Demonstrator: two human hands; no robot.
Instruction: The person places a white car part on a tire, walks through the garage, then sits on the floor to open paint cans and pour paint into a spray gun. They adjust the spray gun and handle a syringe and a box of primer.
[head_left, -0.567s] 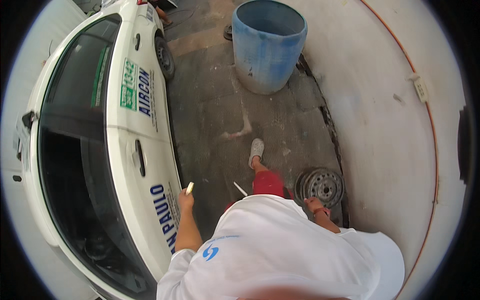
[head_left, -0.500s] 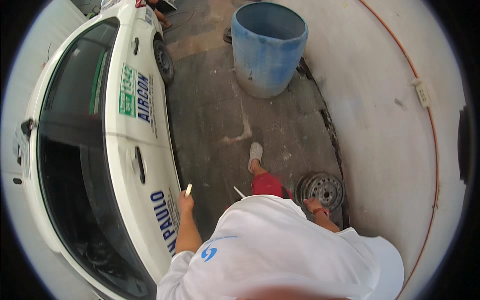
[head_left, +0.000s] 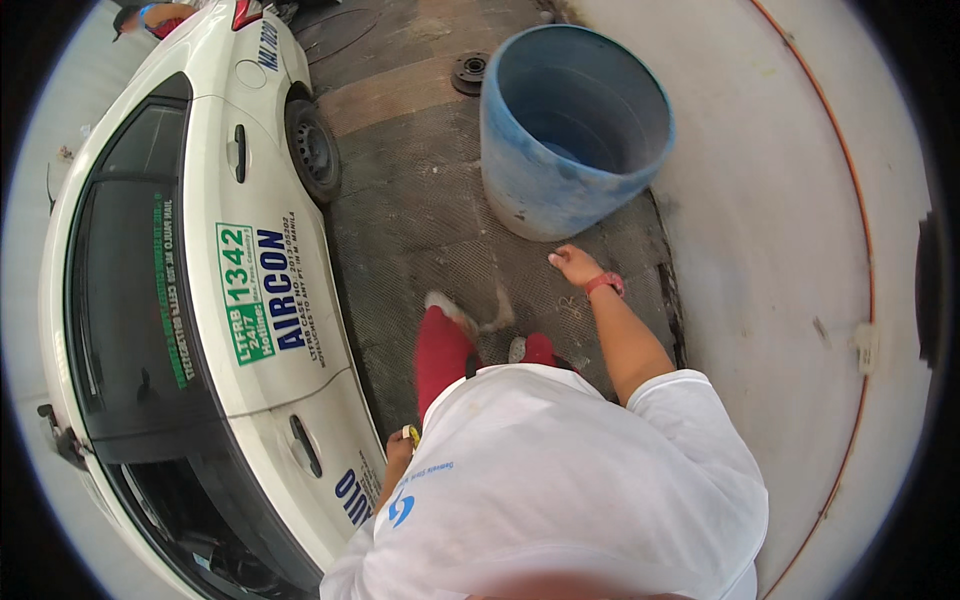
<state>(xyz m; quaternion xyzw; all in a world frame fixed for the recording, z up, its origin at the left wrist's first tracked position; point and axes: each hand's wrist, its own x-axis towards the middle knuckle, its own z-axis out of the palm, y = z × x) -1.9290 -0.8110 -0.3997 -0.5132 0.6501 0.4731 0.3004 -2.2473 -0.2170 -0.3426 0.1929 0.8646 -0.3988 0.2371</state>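
Note:
Low beside the white car [head_left: 245,330], my left hand [head_left: 398,452] is closed around a small pale yellow object [head_left: 411,434]. Only its end shows, too little to tell its kind. My right hand [head_left: 576,266], with a red band on the wrist, swings forward with its fingers curled in. Nothing shows in it. Just beyond that hand stands a big blue plastic drum [head_left: 510,185], open at the top and worn pale on its side. The right hand appears apart from the drum.
A pale wall [head_left: 760,230] with an orange cable [head_left: 868,250] and an outlet box [head_left: 866,348] runs along the right. A dark round metal part [head_left: 469,73] lies on the floor behind the drum. Another person [head_left: 155,18] is beyond the car.
I have walked forward; the drum and car doors are nearer, and the steel wheel is out of view. My right hand swung forward, my left hand back, still holding the yellow object.

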